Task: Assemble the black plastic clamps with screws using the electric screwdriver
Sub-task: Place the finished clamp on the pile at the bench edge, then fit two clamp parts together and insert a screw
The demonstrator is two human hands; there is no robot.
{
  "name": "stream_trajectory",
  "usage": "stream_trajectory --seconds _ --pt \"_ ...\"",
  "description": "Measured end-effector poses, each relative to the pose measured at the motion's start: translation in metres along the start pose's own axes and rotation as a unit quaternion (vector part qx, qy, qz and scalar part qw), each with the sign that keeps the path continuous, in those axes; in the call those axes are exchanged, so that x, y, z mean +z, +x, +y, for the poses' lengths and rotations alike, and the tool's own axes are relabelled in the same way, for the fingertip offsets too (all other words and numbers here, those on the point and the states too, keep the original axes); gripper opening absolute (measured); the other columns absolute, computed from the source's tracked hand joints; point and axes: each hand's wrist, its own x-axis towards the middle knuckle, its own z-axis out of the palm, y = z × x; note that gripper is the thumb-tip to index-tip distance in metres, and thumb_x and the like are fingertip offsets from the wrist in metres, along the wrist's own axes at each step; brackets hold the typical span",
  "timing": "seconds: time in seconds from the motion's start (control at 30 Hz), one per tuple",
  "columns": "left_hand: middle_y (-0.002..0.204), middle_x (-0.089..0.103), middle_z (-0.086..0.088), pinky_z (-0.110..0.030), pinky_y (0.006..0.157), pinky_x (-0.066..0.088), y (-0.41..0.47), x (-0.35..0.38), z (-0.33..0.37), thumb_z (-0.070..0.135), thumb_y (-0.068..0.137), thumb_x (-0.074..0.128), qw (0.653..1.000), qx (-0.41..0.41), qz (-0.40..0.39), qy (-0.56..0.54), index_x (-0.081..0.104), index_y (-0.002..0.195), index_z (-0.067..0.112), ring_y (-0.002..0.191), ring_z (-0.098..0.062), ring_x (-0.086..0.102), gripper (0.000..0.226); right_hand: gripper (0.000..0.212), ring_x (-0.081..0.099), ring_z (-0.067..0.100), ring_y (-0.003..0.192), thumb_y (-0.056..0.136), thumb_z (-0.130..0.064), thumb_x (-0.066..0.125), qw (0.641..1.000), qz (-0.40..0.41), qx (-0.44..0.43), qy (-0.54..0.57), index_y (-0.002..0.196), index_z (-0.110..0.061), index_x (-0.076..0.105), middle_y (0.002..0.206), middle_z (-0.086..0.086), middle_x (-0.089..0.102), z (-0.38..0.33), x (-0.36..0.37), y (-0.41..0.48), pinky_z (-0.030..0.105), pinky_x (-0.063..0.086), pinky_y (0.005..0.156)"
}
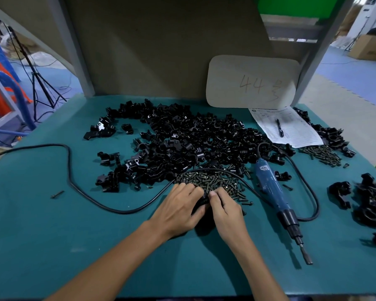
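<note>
A big heap of black plastic clamp parts (189, 140) covers the middle of the teal table (52, 235). In front of it lies a pile of dark screws (213, 179). My left hand (178, 209) and my right hand (226, 209) meet at the near edge of the screws, both curled round one black clamp (203, 199) held between them; the right fingertips pinch at its top. The blue electric screwdriver (274, 192) lies on the table to the right of my hands, bit pointing toward me, untouched.
The screwdriver's black cable (74, 185) loops across the left of the table. A second screw pile (323, 155) and a clamp group (369, 203) lie at the right. A paper sheet with a pen (280, 127) and a cardboard sign (252, 81) sit at the back right. A lone screw (57, 194) lies at the left.
</note>
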Motion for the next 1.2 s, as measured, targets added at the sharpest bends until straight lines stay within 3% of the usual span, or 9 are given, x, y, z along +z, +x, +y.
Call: stream_trajectory --seconds 0.1,0.3,0.43,0.53,0.73,0.87,1.0,1.2 --pt "0.087 0.049 0.003 -0.03 0.072 0.035 0.0 -0.001 0.001 0.037 0.097 0.05 1.0 0.001 -0.007 -0.014 0.052 0.097 0.016 0.075 -0.016 0.037 0.022 0.03 0.045 0.003 0.058 0.106 -0.034 0.048 1.0 0.01 0.004 -0.009 0.076 -0.03 0.047 0.062 -0.014 0.052 -0.002 0.0 -0.001 0.02 0.037 0.054" --pt "0.088 0.049 0.005 -0.031 0.074 0.038 -0.001 -0.002 -0.002 0.047 0.102 0.043 0.998 -0.021 -0.025 -0.06 0.049 0.098 0.018 0.077 -0.016 0.041 0.03 0.021 0.053 0.003 0.066 0.108 -0.043 0.037 0.999 0.0 -0.025 -0.021 0.091 -0.036 0.046 0.076 -0.017 0.058 -0.008 -0.001 -0.014 0.017 0.04 0.059" --pt "0.087 0.048 0.005 -0.031 0.074 0.038 -0.002 -0.002 -0.003 0.045 0.102 0.044 0.998 -0.026 -0.015 -0.052 0.048 0.097 0.017 0.077 -0.015 0.04 0.029 0.017 0.058 0.0 0.087 0.109 -0.033 0.04 1.0 0.004 -0.013 0.001 0.098 -0.039 0.051 0.089 -0.019 0.062 -0.01 -0.001 -0.011 0.012 0.041 0.072" --pt "0.088 0.05 0.005 -0.033 0.075 0.041 -0.002 0.0 -0.002 0.044 0.101 0.045 0.998 -0.022 -0.019 -0.048 0.05 0.098 0.017 0.077 -0.016 0.042 0.028 0.018 0.058 0.001 0.079 0.106 -0.042 0.041 1.0 0.009 -0.017 0.012 0.093 -0.041 0.053 0.087 -0.021 0.063 -0.01 -0.003 -0.01 0.013 0.042 0.068" --pt "0.088 0.049 0.007 -0.027 0.074 0.035 -0.002 0.0 -0.003 0.046 0.101 0.047 0.999 -0.026 -0.005 -0.046 0.049 0.099 0.019 0.078 -0.013 0.04 0.027 0.013 0.056 0.002 0.077 0.104 -0.04 0.047 0.993 0.064 -0.002 0.1 0.1 -0.04 0.06 0.085 -0.018 0.062 -0.002 -0.008 -0.006 0.017 0.046 0.071" --pt "0.087 0.047 0.009 -0.024 0.074 0.031 -0.002 0.002 -0.004 0.046 0.101 0.047 0.999 -0.024 -0.004 -0.044 0.047 0.099 0.021 0.077 -0.011 0.038 0.026 0.012 0.06 0.002 0.084 0.105 -0.032 0.051 0.993 0.051 -0.012 0.108 0.104 -0.03 0.063 0.09 -0.018 0.065 -0.003 -0.007 -0.007 0.013 0.046 0.075" --pt "0.089 0.049 0.007 -0.03 0.075 0.038 -0.001 0.002 -0.003 0.049 0.101 0.045 0.998 -0.028 -0.019 -0.045 0.048 0.098 0.02 0.078 -0.014 0.041 0.029 0.011 0.064 0.003 0.092 0.106 -0.019 0.054 0.993 0.038 0.0 0.112 0.105 -0.024 0.065 0.096 -0.017 0.069 -0.003 -0.006 -0.006 0.013 0.046 0.08" --pt "0.09 0.05 0.006 -0.026 0.075 0.035 -0.001 -0.001 -0.002 0.046 0.101 0.045 0.998 -0.033 -0.014 -0.056 0.049 0.099 0.018 0.079 -0.013 0.042 0.028 0.01 0.066 0.006 0.087 0.104 -0.021 0.06 0.995 0.016 -0.001 0.1 0.099 -0.026 0.068 0.092 -0.013 0.072 -0.004 -0.005 -0.007 0.019 0.05 0.077"
